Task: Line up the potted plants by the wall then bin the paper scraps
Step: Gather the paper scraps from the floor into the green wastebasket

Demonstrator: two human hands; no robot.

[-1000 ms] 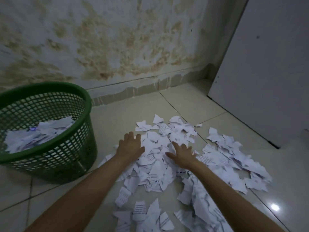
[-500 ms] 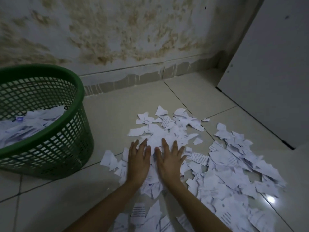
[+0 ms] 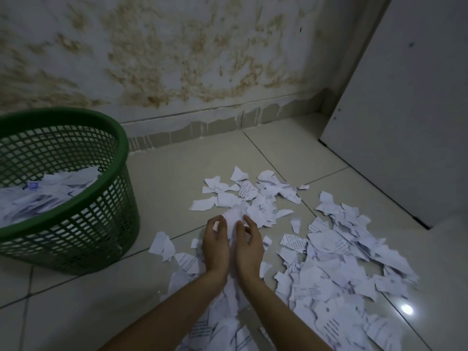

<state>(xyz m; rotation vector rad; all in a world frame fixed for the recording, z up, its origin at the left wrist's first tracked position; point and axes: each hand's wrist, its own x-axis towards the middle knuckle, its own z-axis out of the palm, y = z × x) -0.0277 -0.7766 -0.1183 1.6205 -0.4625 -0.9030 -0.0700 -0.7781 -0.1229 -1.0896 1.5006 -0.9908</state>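
Hands: left (image 3: 215,245), right (image 3: 249,249) cupped together around paper scraps (image 3: 234,216); green basket (image 3: 111,198) left.

Bare tile floor (image 3: 177,173) between basket (image 3: 121,214) and scraps (image 3: 342,262); wall (image 3: 177,72) behind

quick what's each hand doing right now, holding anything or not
Left hand: curled, closing on a bunch of paper scraps scooped between both hands.
Right hand: curled, closing on the same bunch from the other side.
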